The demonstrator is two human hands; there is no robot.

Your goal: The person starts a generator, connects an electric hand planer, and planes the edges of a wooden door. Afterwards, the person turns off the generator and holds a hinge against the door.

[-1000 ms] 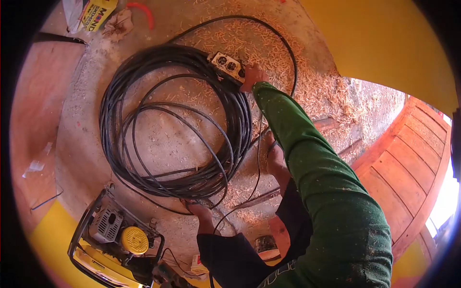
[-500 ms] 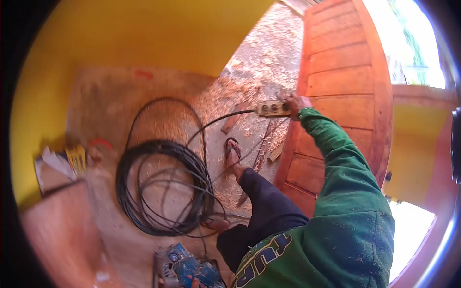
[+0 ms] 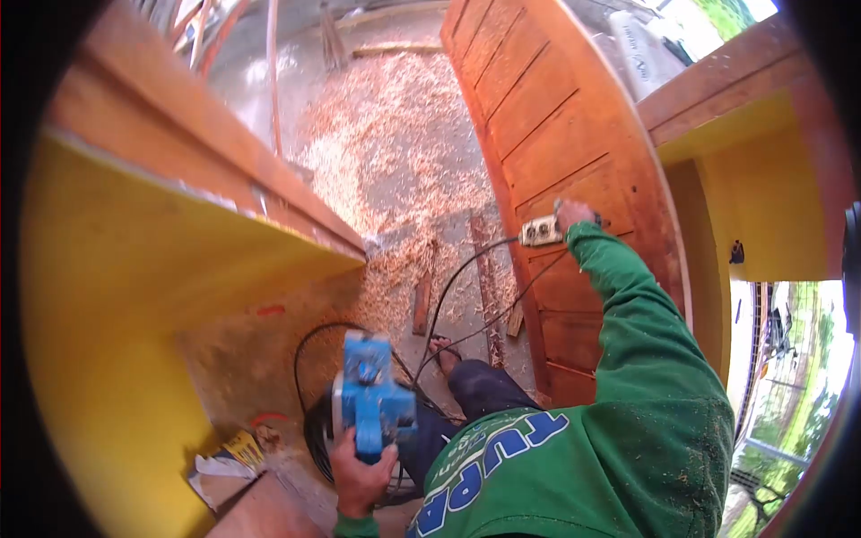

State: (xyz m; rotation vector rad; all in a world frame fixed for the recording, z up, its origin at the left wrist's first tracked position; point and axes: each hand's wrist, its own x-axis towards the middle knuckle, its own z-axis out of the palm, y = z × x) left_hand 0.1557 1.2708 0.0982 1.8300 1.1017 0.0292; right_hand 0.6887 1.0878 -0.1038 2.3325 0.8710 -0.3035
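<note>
My right hand [image 3: 576,215], at the end of a green sleeve, grips the end of a pale outlet box [image 3: 540,230] in front of the wooden door [image 3: 583,161]. A black cable [image 3: 457,273] runs from the box down toward the floor. Low in the view, my left hand [image 3: 361,475] is wrapped round the lower end of a blue power tool [image 3: 372,394]. Part of the black cable coil [image 3: 316,430] shows on the floor behind the tool, which hides the rest.
Wood shavings [image 3: 404,134] cover the floor through the doorway. Wood strips [image 3: 485,296] lie by the door's foot. A yellow wall [image 3: 134,332] and wooden frame [image 3: 215,170] stand at left. An open carton [image 3: 215,475] sits at lower left.
The outlet box has been lifted from beside the coil and carried to the door. My left hand has brought the blue tool up into view. The view has swung toward the doorway.
</note>
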